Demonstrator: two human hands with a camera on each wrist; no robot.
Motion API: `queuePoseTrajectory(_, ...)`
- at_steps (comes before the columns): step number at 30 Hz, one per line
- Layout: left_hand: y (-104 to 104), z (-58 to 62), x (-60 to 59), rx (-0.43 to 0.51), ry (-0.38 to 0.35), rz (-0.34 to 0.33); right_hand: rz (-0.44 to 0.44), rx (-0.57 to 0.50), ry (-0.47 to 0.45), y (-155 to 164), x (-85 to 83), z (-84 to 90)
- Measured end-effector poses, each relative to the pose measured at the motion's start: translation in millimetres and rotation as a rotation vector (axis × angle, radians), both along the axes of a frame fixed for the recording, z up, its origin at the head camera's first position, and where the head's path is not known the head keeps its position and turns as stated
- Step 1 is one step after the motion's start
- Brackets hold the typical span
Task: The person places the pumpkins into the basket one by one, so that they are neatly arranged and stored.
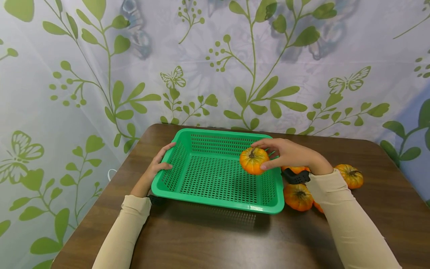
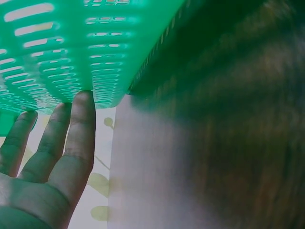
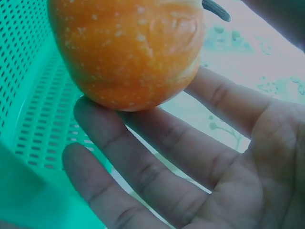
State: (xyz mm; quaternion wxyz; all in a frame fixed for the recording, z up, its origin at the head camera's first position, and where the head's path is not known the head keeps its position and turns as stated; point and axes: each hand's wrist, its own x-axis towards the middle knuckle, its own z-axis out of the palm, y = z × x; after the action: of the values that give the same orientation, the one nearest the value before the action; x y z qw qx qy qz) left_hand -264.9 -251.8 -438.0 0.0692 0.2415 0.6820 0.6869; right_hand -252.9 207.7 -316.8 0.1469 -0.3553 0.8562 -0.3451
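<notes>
Your right-hand fingers are spread and curl round a small orange pumpkin, thumb on its near side, fingers over its top and far side. The right hand holds it above the green basket, at about 3 o'clock inside the basket's rim, close to the right wall. In the right wrist view the pumpkin's underside rests on the fingertips, with the basket's perforated floor below and to the left.

Your left-hand fingers are straight and close together, lying against the outside of the basket's left wall; in the head view the left hand sits at 9 o'clock of the basket, thumb hooked over the rim.

The basket sits on the brown tabletop, its floor bare. At 3 to 4 o'clock of the basket, just outside its right wall, other pumpkins lie on the tabletop, partly hidden by your right wrist and sleeve. A leaf-patterned curtain hangs behind the tabletop.
</notes>
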Motion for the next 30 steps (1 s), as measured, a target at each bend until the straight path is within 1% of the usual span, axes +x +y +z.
queuePoseTrajectory(5,0,-0.4,0.3,0.008,-0.003,0.005,0.028,-0.022,-0.088,-9,-10.2,-4.1)
queuePoseTrajectory(9,1,0.1,0.7,0.004,-0.001,0.01,0.037,-0.034,-0.13,-15,-18.7,-7.9)
queuePoseTrajectory(12,1,1.0,1.7,0.004,-0.009,0.008,0.024,-0.043,-0.149,-19,-24.4,-10.4)
queuePoseTrajectory(18,1,3.0,2.9,0.028,-0.029,-0.005,-0.009,-0.104,-0.208,-27,-32.8,-13.2)
queuePoseTrajectory(22,1,1.6,0.9,0.04,-0.027,-0.008,-0.024,-0.114,-0.218,-33,-37.7,-15.5)
queuePoseTrajectory(26,1,1.7,0.9,0.04,-0.042,-0.005,-0.016,-0.121,-0.219,-39,-42.6,-17.4)
queuePoseTrajectory(30,1,1.5,0.3,0.035,-0.02,-0.004,-0.019,-0.127,-0.239,-47,-46.6,-18.0)
